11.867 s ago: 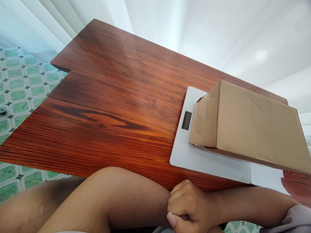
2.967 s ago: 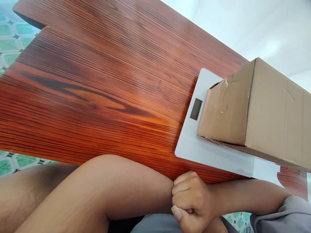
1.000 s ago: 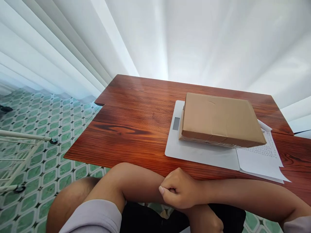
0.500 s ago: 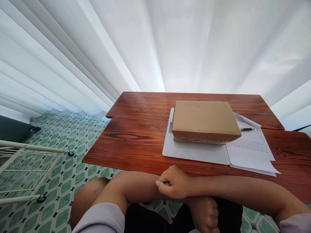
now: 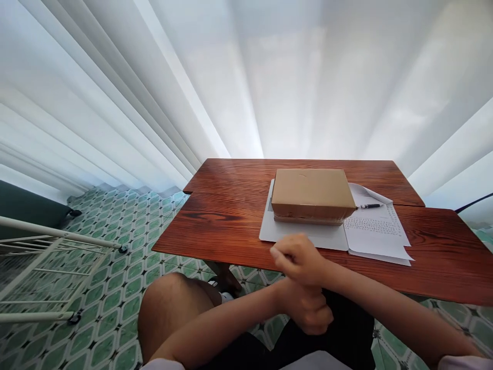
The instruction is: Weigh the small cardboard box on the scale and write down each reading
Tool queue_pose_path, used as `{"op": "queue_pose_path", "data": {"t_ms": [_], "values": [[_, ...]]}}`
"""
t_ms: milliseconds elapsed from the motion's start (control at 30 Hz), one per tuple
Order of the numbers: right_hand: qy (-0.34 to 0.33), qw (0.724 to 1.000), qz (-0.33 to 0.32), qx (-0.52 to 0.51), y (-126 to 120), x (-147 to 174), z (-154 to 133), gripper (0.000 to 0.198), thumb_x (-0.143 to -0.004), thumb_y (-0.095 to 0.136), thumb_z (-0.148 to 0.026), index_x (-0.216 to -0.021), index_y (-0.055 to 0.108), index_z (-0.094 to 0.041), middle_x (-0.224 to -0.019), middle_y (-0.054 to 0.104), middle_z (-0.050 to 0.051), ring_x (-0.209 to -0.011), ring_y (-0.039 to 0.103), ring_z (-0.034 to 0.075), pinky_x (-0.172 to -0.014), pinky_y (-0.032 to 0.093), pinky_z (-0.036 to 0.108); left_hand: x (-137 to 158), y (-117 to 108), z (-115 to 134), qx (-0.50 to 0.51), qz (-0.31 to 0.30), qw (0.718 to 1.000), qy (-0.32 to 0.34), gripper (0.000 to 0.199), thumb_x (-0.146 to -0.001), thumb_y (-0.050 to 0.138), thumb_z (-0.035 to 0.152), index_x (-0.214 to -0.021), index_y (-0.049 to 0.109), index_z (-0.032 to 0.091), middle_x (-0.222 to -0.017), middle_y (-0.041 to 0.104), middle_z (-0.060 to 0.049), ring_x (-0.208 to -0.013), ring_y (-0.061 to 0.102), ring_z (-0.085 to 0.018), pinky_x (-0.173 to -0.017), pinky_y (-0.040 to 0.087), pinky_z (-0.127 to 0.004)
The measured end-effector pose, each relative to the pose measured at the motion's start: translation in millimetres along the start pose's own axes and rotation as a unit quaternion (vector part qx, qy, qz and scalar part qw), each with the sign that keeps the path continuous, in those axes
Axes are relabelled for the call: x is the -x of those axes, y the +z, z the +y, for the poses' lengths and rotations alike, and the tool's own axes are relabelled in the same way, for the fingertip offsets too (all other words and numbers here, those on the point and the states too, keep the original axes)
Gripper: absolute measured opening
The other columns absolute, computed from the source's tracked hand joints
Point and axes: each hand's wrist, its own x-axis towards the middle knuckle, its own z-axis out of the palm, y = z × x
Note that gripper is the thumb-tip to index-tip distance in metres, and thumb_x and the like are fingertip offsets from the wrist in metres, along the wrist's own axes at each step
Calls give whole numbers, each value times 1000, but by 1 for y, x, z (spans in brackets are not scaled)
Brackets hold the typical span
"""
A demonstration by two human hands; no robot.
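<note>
In the head view my left hand (image 5: 308, 308) is a loose fist over my lap, its fingers curled with nothing showing in them. My right hand (image 5: 298, 259) is also closed, and it overlaps the back of my left wrist just in front of the table edge. Beyond them a closed brown cardboard box (image 5: 311, 192) rests on a grey-white folder (image 5: 300, 235). Neither hand touches the box. Printed sheets (image 5: 373, 234) lie on the folder's right half, with a dark pen (image 5: 370, 206) across them.
The reddish-brown wooden table (image 5: 215, 226) has stepped edges at left and right. White curtains (image 5: 246, 77) hang behind it. A white wire rack (image 5: 57, 277) on casters stands at the left on the green tiled floor (image 5: 123, 267). My bare knee (image 5: 169, 303) is below the table edge.
My right hand has slid from my left forearm to the wrist and risen slightly. The left hand has come up and inward. The view has shifted, so the table appears farther off.
</note>
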Motion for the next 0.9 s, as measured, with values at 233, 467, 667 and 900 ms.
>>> {"op": "queue_pose_path", "data": {"t_ms": [233,467,667,900], "values": [[83,933,344,70,-49,35,4,40,-101,42,-29,-64,30,-22,-59,29,-5,-54,30,11,-53,24,28,-4,-55,-46,38,243,947,-208,11,-79,49,14,-70,47,20,-58,48,1,-53,40,-14,-51,28,-32],[161,829,506,174,-71,66,31,20,-94,51,-38,-101,59,-21,-99,59,6,-92,56,21,-79,45,35,-4,-76,-81,7,323,862,-392,28,-91,49,8,-106,67,22,-95,71,-3,-93,60,-18,-90,45,-36],[259,838,468,110,-79,71,55,58,-93,51,-50,-143,47,-21,-148,47,15,-137,46,28,-111,42,46,4,-61,-112,201,324,692,-613,47,-97,49,34,-143,51,23,-147,51,-10,-135,48,-24,-113,40,-41],[322,855,406,13,-71,73,76,65,-98,39,-61,-152,44,-25,-158,43,11,-147,39,29,-123,31,50,5,-53,-119,371,278,579,-671,57,-98,49,43,-148,46,18,-151,48,-13,-138,48,-25,-108,46,-35]]}}
